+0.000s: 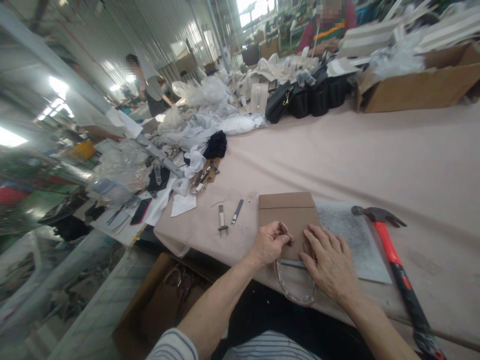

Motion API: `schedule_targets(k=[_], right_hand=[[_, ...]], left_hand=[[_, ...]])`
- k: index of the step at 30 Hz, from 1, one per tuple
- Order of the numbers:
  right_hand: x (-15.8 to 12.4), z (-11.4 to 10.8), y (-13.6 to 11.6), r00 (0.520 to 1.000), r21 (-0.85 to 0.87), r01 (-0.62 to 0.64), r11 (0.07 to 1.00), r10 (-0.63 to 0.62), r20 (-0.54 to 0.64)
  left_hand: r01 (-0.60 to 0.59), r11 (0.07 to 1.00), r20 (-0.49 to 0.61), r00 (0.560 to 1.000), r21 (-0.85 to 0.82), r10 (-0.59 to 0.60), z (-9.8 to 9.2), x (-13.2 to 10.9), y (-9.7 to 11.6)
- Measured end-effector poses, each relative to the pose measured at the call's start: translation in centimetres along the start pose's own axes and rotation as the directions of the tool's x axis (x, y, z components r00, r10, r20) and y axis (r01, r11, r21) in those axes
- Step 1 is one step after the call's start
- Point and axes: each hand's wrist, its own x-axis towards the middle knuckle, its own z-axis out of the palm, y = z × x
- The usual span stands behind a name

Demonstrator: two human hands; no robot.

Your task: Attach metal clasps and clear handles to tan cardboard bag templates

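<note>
A flat brown bag piece (287,202) with a fold line near its far edge lies on the table. My left hand (270,242) is closed around a short dark pen-like tool (284,231), its tip down by the brown surface. My right hand (332,257) rests on the piece's right side, fingers spread. A looped handle wrapped in clear plastic (296,299) hangs from the near edge. Under the piece is a grey speckled slab (352,235). To the right lies a claw hammer (392,250) with a red and black grip.
A nail clipper (237,212) and a small metal tool (222,220) lie left of the piece. Black bags (300,97), plastic wrapping (210,107) and a cardboard box (420,90) line the far side. A phone (141,211) sits at left. Two people are beyond the table.
</note>
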Motion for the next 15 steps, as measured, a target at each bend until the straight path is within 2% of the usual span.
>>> schedule_targets(k=[3,6,8,10,11,13,14,15], right_hand=[[0.1,0.3,0.2,1.0,0.036,0.007,0.999,-0.007,-0.008],[0.4,-0.3,1.2,0.996,0.185,0.026,0.982,-0.01,-0.083],[0.3,-1.5,2.7,0.981,0.24,-0.016,0.971,0.062,-0.183],[-0.3,-3.2,4.8,0.955,0.165,-0.142,0.976,0.179,-0.237],[-0.9,-4.0,6.1,0.945,0.088,-0.224,0.971,0.239,-0.225],[-2.1,-5.2,8.5,0.918,-0.044,-0.388,0.92,0.383,-0.1],[-2.7,-5.5,9.6,0.87,-0.052,-0.492,0.869,0.493,-0.007],[-3.2,-5.8,10.5,0.796,-0.031,-0.598,0.801,0.598,0.096]], left_hand=[[-0.049,0.993,0.019,0.999,0.109,0.047,-0.1,0.0,0.2],[-0.099,0.975,0.072,0.994,0.198,0.087,-0.3,-0.1,0.5],[-0.13,0.96,0.108,0.989,0.248,0.105,-0.5,-0.2,0.7],[-0.162,0.943,0.137,0.982,0.289,0.127,-0.7,-0.3,1.0],[-0.179,0.936,0.149,0.979,0.302,0.139,-0.7,-0.3,1.1],[-0.213,0.921,0.175,0.971,0.325,0.162,-0.8,-0.3,1.1],[-0.228,0.913,0.19,0.967,0.337,0.171,-0.8,-0.3,1.1],[-0.243,0.905,0.203,0.963,0.349,0.18,-0.9,-0.2,1.0]])
